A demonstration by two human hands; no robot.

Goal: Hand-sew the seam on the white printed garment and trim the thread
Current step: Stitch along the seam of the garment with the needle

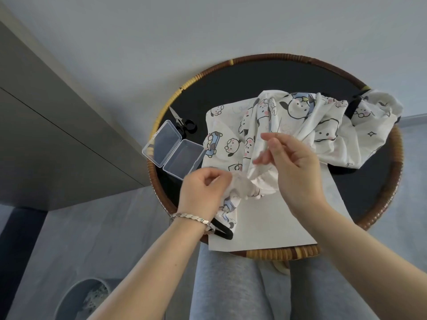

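Observation:
The white garment [300, 121] with cartoon dog prints lies bunched across the round table, its gathered edge pulled toward me. My left hand [203, 192] grips that gathered edge with curled fingers. Raised just above the fabric, my right hand [293, 162] pinches thumb and forefinger together at its top, as on a needle or thread too fine to make out. Small black-handled scissors [182, 125] lie at the table's left edge.
A clear plastic case [173, 150] lies open beside the scissors. A white paper sheet [272, 225] covers the near part of the dark round table with a woven rim [390, 192]. My grey-trousered legs are below; a grey bin [80, 299] stands at lower left.

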